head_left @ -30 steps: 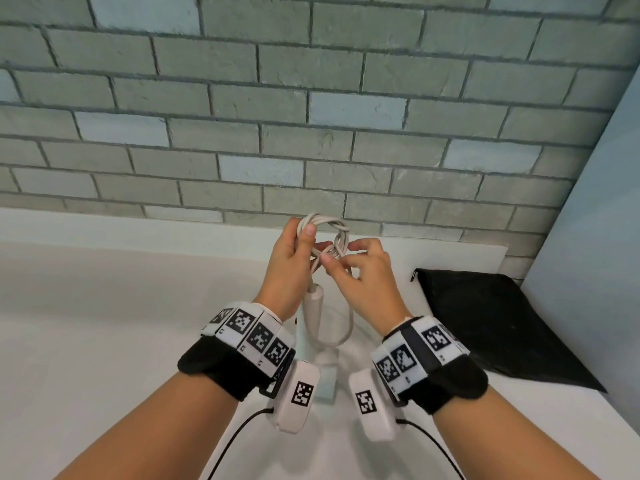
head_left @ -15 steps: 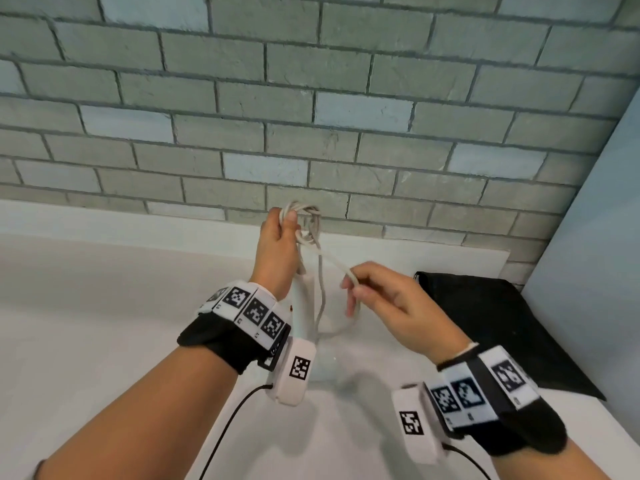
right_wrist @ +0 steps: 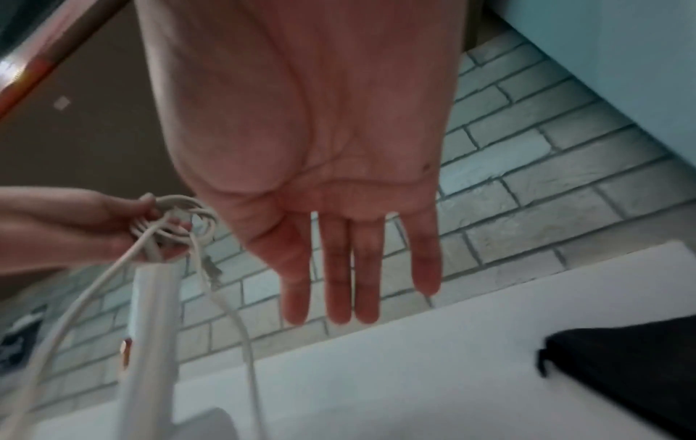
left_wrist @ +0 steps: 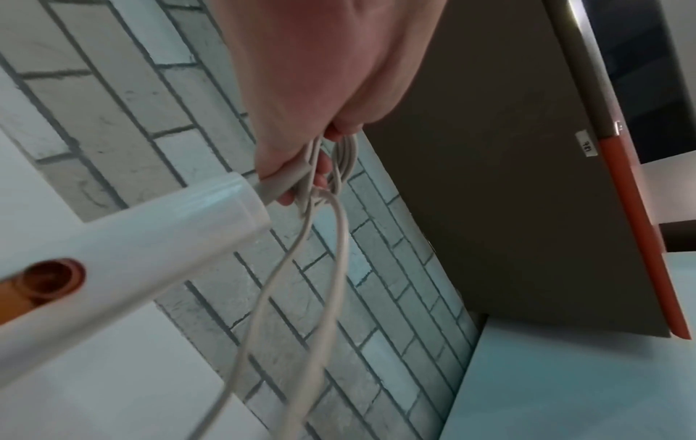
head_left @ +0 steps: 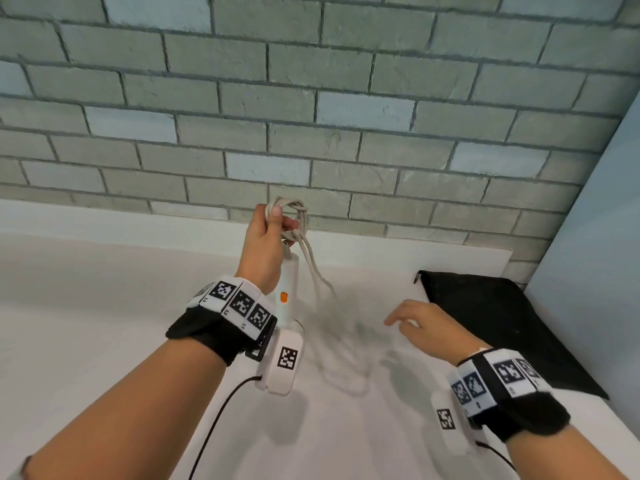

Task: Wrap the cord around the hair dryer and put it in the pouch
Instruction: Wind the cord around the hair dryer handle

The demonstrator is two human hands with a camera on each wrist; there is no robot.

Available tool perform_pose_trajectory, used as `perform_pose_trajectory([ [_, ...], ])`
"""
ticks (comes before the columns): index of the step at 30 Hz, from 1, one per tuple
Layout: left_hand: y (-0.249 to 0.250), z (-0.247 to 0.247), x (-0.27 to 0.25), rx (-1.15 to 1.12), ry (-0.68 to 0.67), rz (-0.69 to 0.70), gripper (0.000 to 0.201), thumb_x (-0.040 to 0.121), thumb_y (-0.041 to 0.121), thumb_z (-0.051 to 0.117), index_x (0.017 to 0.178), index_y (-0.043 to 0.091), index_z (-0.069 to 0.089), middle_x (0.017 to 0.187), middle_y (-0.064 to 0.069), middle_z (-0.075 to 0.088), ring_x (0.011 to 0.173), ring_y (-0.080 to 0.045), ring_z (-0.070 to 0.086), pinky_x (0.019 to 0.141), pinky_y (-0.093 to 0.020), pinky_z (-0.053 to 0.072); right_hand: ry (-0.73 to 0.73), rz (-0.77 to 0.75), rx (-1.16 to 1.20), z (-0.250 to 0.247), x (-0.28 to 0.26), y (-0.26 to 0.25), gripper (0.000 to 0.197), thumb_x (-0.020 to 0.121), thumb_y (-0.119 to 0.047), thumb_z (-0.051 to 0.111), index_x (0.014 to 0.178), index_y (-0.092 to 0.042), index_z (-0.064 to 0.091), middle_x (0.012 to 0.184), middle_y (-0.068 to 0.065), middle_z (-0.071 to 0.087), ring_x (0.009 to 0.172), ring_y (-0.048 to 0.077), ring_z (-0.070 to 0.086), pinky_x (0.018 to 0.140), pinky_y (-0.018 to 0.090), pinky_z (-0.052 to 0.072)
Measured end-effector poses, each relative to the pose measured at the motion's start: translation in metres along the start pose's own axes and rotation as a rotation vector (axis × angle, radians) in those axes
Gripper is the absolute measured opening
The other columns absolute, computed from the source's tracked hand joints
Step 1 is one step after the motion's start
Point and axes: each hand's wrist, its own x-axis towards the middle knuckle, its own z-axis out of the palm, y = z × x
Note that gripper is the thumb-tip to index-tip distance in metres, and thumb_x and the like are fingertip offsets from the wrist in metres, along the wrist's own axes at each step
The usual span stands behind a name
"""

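Observation:
My left hand point(head_left: 268, 233) holds a coiled bundle of the off-white cord point(head_left: 290, 211) up in front of the brick wall. The white hair dryer point(head_left: 288, 289) hangs below that hand by its handle, its orange switch facing me. A long loop of cord point(head_left: 320, 282) droops from the coil toward the counter, blurred. In the left wrist view the fingers point(left_wrist: 320, 178) curl round the coil by the handle end point(left_wrist: 150, 235). My right hand point(head_left: 414, 322) hovers low, holding nothing, fingers point(right_wrist: 339, 268) straight. The black pouch point(head_left: 498, 323) lies flat at the right.
The white counter point(head_left: 104, 323) runs along the grey brick wall point(head_left: 311, 98). A pale blue panel point(head_left: 595, 237) closes off the right side behind the pouch.
My right hand has let go of the cord and dropped down to the right, toward the pouch. The freed loop swings under my left hand, which has risen a little with the coil.

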Motion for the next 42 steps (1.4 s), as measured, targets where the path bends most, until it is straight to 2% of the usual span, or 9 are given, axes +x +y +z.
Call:
perform_pose_trajectory([
  [4,-0.001,0.010,-0.012,0.115,-0.054,0.061,0.019,0.098,0.030,0.034,0.085,0.029,0.048,0.085,-0.001,0.061,0.080,-0.022,0.060,0.058,-0.032,0.048,0.325,-0.168,0.170,-0.010,0.020,-0.057,0.026,0.090,-0.023,0.053,0.084,-0.002,0.065,0.084,0.015,0.065,0.079,0.028,0.059,0.076,0.040,0.049],
  [11,0.006,0.026,-0.036,0.062,-0.208,0.076,0.017,0.098,0.025,0.035,0.088,0.021,0.049,0.085,0.003,0.058,0.054,-0.002,0.056,0.046,-0.018,0.048,0.283,-0.053,0.444,-0.007,0.048,-0.116,0.027,0.085,-0.029,0.060,0.067,-0.010,0.063,0.055,-0.005,0.062,0.044,-0.003,0.056,0.052,0.008,0.042],
  [15,0.007,0.025,-0.036,0.020,-0.246,0.040,0.017,0.098,0.026,0.034,0.091,0.021,0.049,0.088,0.002,0.059,0.060,-0.014,0.054,0.042,-0.022,0.047,0.362,-0.040,0.539,-0.004,0.050,-0.116,0.022,0.082,-0.019,0.064,0.067,-0.002,0.063,0.064,0.013,0.067,0.059,0.020,0.064,0.064,0.031,0.051],
  [21,0.003,0.016,-0.023,0.019,-0.165,0.013,0.022,0.098,0.030,0.032,0.084,0.024,0.048,0.086,-0.005,0.054,0.063,-0.011,0.052,0.042,-0.022,0.046,0.261,-0.271,0.399,-0.013,0.017,-0.094,0.017,0.088,-0.012,0.055,0.073,-0.016,0.052,0.063,-0.008,0.048,0.059,0.006,0.044,0.057,0.015,0.037],
  [24,0.003,0.013,-0.019,0.049,-0.146,-0.011,0.021,0.098,0.035,0.033,0.086,0.032,0.051,0.106,-0.014,0.048,0.069,-0.010,0.054,0.072,-0.029,0.054,0.228,-0.275,0.548,-0.021,-0.003,-0.074,0.010,0.091,-0.008,0.050,0.083,-0.002,0.053,0.058,-0.013,0.053,0.052,0.001,0.043,0.050,0.009,0.036],
  [30,0.012,0.014,-0.015,-0.152,-0.165,-0.132,0.024,0.099,0.028,0.030,0.085,0.022,0.047,0.076,0.003,0.041,0.071,-0.008,0.047,0.082,-0.031,0.052,0.078,-0.247,0.359,-0.032,-0.018,-0.045,0.006,0.085,-0.010,0.060,0.080,-0.011,0.061,0.062,0.000,0.056,0.051,0.009,0.052,0.045,0.019,0.043],
  [36,0.012,0.013,-0.018,-0.217,-0.144,-0.161,0.030,0.100,0.027,0.029,0.074,0.015,0.040,0.069,-0.001,0.040,0.066,-0.012,0.047,0.087,-0.033,0.050,-0.070,0.017,-0.289,-0.026,-0.006,-0.005,0.014,0.085,-0.019,0.061,0.096,-0.013,0.069,0.093,-0.002,0.056,0.079,0.010,0.051,0.071,0.019,0.039],
  [40,0.010,0.019,-0.022,-0.224,-0.168,-0.155,0.031,0.099,0.027,0.030,0.074,0.015,0.042,0.068,0.000,0.038,0.064,-0.013,0.046,0.090,-0.037,0.050,0.306,-0.189,0.001,-0.021,0.003,-0.035,0.020,0.089,-0.022,0.055,0.104,-0.012,0.063,0.099,-0.002,0.059,0.085,0.014,0.054,0.073,0.020,0.040],
  [42,0.008,0.022,-0.025,-0.229,-0.180,-0.149,0.031,0.099,0.027,0.030,0.073,0.014,0.042,0.066,0.000,0.039,0.063,-0.014,0.046,0.090,-0.038,0.050,0.200,-0.215,0.144,-0.016,0.009,-0.057,0.033,0.093,-0.028,0.046,0.125,-0.019,0.049,0.115,-0.012,0.049,0.106,0.007,0.049,0.087,0.017,0.037],
])
